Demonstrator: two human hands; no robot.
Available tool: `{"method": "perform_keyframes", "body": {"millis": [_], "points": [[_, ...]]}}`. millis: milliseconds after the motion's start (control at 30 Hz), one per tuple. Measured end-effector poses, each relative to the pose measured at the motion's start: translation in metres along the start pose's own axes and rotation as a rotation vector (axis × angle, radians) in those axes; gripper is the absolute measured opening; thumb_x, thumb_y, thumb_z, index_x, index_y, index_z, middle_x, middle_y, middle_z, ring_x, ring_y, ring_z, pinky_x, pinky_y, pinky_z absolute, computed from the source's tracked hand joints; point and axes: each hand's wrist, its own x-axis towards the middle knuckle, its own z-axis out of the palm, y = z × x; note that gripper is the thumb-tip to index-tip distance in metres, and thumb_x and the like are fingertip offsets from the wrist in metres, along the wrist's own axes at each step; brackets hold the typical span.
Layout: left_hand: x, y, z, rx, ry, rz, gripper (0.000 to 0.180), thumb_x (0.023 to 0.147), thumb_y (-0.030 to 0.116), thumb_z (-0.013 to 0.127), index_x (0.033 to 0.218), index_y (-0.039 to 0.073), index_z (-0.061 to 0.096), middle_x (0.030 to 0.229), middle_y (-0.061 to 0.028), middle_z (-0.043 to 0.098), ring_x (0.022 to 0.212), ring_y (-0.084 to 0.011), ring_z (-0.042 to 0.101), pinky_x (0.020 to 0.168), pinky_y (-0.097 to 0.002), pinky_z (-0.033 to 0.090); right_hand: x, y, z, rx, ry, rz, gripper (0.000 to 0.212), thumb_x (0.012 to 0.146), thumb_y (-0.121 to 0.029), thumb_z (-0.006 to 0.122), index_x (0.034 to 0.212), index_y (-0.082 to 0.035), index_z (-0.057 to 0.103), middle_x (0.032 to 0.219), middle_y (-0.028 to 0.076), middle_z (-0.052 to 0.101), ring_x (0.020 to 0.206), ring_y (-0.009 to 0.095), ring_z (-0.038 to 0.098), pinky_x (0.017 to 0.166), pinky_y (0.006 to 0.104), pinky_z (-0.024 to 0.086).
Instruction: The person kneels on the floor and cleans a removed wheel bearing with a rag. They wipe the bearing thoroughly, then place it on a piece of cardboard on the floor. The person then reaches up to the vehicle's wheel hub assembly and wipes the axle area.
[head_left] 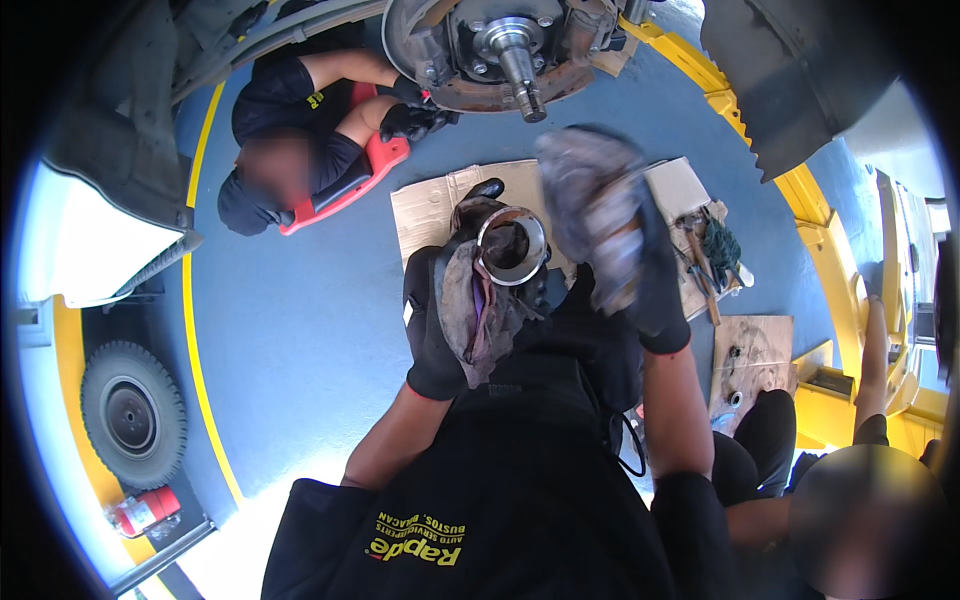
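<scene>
My left hand [437, 325], in a black glove, is closed around a round metal sleeve-like part [540, 248] with a bright rim and a dark hollow inside. A dirty grey rag [464, 300] is bunched between that palm and the part. To the right of it, my gloved right hand [655, 275] grips a stained cloth [598, 190], which is smeared by motion. The cloth is apart from the metal part. Above both hands, a bare wheel spindle [518, 75] sticks out from a brake backing plate [425, 60].
On the left, a person in black gloves [410, 120] leans over a red creeper seat [375, 170]. Cardboard [425, 205] lies below my hands; tools [708, 260] rest to the right. Yellow lift arms [800, 195] and another person's arm [872, 350] are farther right. A tyre [133, 412] stands left.
</scene>
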Motion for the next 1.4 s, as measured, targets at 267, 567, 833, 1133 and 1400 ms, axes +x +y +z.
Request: {"method": "perform_keyframes", "body": {"millis": [267,567,833,1133,1400], "points": [[0.018,0.022,0.049,-0.132,-0.021,0.047,0.062,0.116,0.036,0.048,0.165,0.001,0.038,0.159,-0.0141,0.05,0.128,-0.0163,0.061,0.102,-0.0309,0.054,-0.015,-0.005,0.02,-0.579,-0.072,-0.251,0.06,0.086,-0.021,0.079,0.141,-0.004,0.063,0.12,0.019,0.071,0.097,0.041,0.072,0.082,0.0458,0.057],[0.028,0.023,0.032,0.492,-0.1,0.428,0.039,0.116,0.03,0.05,0.137,-0.001,0.062,0.129,-0.0117,0.07,0.114,-0.0167,0.071,0.097,-0.0304,0.058,-0.014,0.015,-0.001,-0.375,0.294,-0.132,0.037,0.099,-0.022,0.069,0.132,-0.005,0.064,0.121,0.013,0.072,0.095,0.03,0.076,0.076,0.0415,0.061],[0.036,0.02,0.038,0.132,-0.101,0.08,0.05,0.115,0.028,0.053,0.155,-0.002,0.051,0.134,-0.0118,0.069,0.12,-0.0181,0.068,0.104,-0.0311,0.054,-0.013,-0.017,0.01,-0.663,-0.132,-0.221,0.043,0.089,-0.018,0.078,0.128,-0.005,0.066,0.116,0.014,0.07,0.1,0.034,0.071,0.079,0.044,0.057],[0.053,-0.006,0.02,0.689,-0.038,0.375,0.047,0.117,0.022,0.045,0.159,0.001,0.047,0.146,-0.0103,0.06,0.124,-0.0169,0.062,0.105,-0.029,0.049,-0.017,0.001,0.018,-0.683,0.108,-0.236,0.021,0.088,-0.012,0.077,0.103,0.0,0.067,0.082,0.019,0.068,0.071,0.039,0.068,0.065,0.0472,0.05],[0.031,-0.011,0.015,-0.369,-0.172,0.067,0.039,0.116,0.029,0.048,0.147,0.006,0.055,0.135,-0.0074,0.066,0.127,-0.0182,0.061,0.109,-0.0375,0.05,-0.022,-0.006,0.014,-0.445,0.005,-0.005,0.024,0.099,-0.016,0.071,0.117,-0.001,0.068,0.1,0.019,0.071,0.088,0.037,0.073,0.074,0.0463,0.058]]}}
